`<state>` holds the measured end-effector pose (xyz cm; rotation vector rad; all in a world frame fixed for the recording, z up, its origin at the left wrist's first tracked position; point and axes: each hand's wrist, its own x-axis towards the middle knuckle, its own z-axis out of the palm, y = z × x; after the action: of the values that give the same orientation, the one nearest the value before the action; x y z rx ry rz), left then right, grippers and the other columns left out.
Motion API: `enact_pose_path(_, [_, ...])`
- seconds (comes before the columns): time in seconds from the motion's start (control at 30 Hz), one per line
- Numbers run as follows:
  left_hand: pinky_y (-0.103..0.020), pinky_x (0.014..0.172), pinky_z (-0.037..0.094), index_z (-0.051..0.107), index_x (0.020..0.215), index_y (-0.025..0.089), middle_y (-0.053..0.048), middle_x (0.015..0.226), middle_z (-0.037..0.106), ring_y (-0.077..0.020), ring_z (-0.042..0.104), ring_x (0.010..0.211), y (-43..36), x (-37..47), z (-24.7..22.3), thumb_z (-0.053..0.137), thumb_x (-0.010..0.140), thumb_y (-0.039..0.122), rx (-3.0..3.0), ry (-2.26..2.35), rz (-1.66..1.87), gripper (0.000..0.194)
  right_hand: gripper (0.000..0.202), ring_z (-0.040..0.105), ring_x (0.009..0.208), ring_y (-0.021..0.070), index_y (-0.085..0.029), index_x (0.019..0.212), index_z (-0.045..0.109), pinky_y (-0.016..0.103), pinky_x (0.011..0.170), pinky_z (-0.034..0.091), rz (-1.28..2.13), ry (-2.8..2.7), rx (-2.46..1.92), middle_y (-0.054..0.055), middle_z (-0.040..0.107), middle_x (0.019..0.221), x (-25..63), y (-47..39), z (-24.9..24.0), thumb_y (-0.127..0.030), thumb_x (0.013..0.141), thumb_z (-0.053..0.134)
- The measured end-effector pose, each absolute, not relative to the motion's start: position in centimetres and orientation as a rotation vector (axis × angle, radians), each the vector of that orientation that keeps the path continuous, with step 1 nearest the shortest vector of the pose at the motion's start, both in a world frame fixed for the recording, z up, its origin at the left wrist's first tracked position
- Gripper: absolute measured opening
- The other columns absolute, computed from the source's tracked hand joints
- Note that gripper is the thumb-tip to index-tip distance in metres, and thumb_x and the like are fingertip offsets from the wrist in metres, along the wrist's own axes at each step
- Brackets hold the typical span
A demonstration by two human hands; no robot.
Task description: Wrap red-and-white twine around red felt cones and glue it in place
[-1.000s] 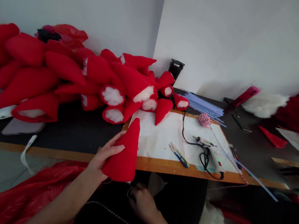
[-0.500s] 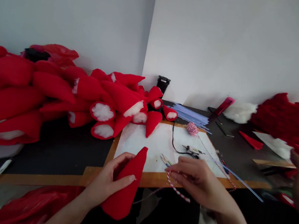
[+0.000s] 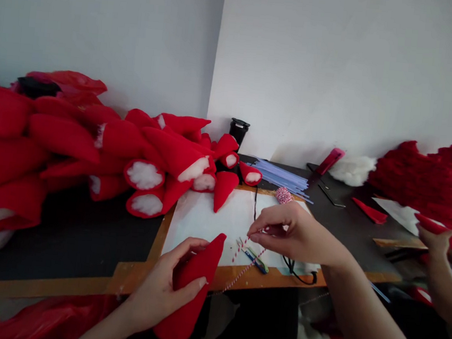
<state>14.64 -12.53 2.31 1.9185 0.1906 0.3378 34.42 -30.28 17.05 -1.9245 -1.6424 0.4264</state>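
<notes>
A red felt cone (image 3: 188,299) is in the grip of my left hand (image 3: 167,284), its tip pointing up and away at the table's front edge. My right hand (image 3: 284,231) pinches a red-and-white twisted cord (image 3: 246,270) between thumb and fingertips, above the white board (image 3: 200,225). The short end of the cord hangs free, while a longer length runs down toward the cone and below the edge. Beneath the right hand lie small snips (image 3: 255,257). A ball of the same cord (image 3: 283,195) rests just beyond that hand.
Stuffed red cones (image 3: 145,175) are heaped on the left. Behind the board are pale glue sticks (image 3: 281,176) and a black cup (image 3: 238,130). White stuffing (image 3: 353,169) and a dark red pile (image 3: 420,180) stand on the right, where a co-worker's hands (image 3: 438,243) hold red cloth.
My right hand has risen and moved slightly away from me, carrying the cord end up. The left hand still holds the cone. The view has turned a little to the right.
</notes>
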Motion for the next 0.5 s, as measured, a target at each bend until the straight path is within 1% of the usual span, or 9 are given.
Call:
enact_pose_path(0.07, [-0.034, 0.1, 0.05, 0.052, 0.128, 0.027, -0.005, 0.128, 0.064, -0.0243, 0.062, 0.116, -12.5, 14.6, 2.5, 0.062, 0.087, 0.026, 1.932, 0.195, 0.343, 0.042, 0.012, 0.06, 0.065, 0.0101, -0.016, 0.088, 0.076, 0.021, 0.06, 0.042, 0.383, -1.703, -1.961, 0.001, 0.074, 0.076, 34.5, -30.1, 17.2, -0.016, 0.086, 0.065])
enact_pose_path(0.13, [-0.033, 0.096, 0.051, 0.053, 0.126, 0.027, -0.004, 0.123, 0.065, -0.0231, 0.065, 0.109, -12.6, 14.7, 2.7, 0.062, 0.087, 0.026, 1.942, 0.196, 0.328, 0.04, 0.013, 0.061, 0.067, 0.0109, -0.016, 0.087, 0.076, 0.022, 0.062, 0.042, 0.337, -1.761, -2.018, 0.002, 0.074, 0.076, 34.3, -29.6, 17.2, -0.012, 0.084, 0.064])
enact_pose_path(0.2, [-0.034, 0.097, 0.051, 0.051, 0.126, 0.028, -0.004, 0.122, 0.065, -0.0228, 0.065, 0.109, -12.9, 14.7, 2.8, 0.062, 0.086, 0.024, 1.944, 0.201, 0.315, 0.042, 0.012, 0.062, 0.067, 0.0113, -0.016, 0.086, 0.077, 0.023, 0.062, 0.04, 0.282, -1.804, -2.077, 0.002, 0.075, 0.078, 33.9, -29.0, 17.1, -0.013, 0.083, 0.065])
enact_pose_path(0.27, [-0.034, 0.099, 0.05, 0.045, 0.129, 0.029, -0.004, 0.121, 0.066, -0.0226, 0.065, 0.111, -13.2, 14.6, 2.7, 0.064, 0.084, 0.023, 1.929, 0.218, 0.322, 0.048, 0.012, 0.063, 0.069, 0.0122, -0.017, 0.085, 0.078, 0.024, 0.062, 0.038, 0.229, -1.845, -2.122, 0.002, 0.076, 0.079, 33.5, -28.3, 17.0, -0.015, 0.083, 0.066])
enact_pose_path(0.33, [-0.034, 0.098, 0.049, 0.038, 0.13, 0.03, -0.004, 0.118, 0.067, -0.0217, 0.066, 0.11, -13.4, 14.6, 2.6, 0.064, 0.084, 0.023, 1.901, 0.237, 0.331, 0.053, 0.011, 0.063, 0.07, 0.0133, -0.019, 0.084, 0.078, 0.026, 0.063, 0.036, 0.191, -1.89, -2.172, 0.002, 0.076, 0.078, 33.3, -27.8, 17.3, -0.016, 0.083, 0.067])
enact_pose_path(0.4, [-0.034, 0.097, 0.05, 0.035, 0.128, 0.031, -0.003, 0.115, 0.068, -0.0209, 0.067, 0.107, -13.5, 14.4, 2.6, 0.064, 0.084, 0.023, 1.888, 0.235, 0.331, 0.053, 0.011, 0.06, 0.068, 0.0132, -0.02, 0.083, 0.079, 0.027, 0.061, 0.034, 0.177, -1.926, -2.207, 0.001, 0.074, 0.075, 33.3, -27.4, 17.7, -0.016, 0.081, 0.069])
enact_pose_path(0.5, [-0.033, 0.093, 0.051, 0.035, 0.126, 0.031, -0.003, 0.114, 0.068, -0.0208, 0.068, 0.104, -13.5, 14.3, 2.6, 0.063, 0.085, 0.022, 1.897, 0.221, 0.332, 0.051, 0.01, 0.055, 0.064, 0.0114, -0.021, 0.082, 0.079, 0.027, 0.06, 0.032, 0.219, -1.977, -2.19, 0.0, 0.071, 0.073, 33.6, -27.2, 18.6, -0.016, 0.081, 0.071])
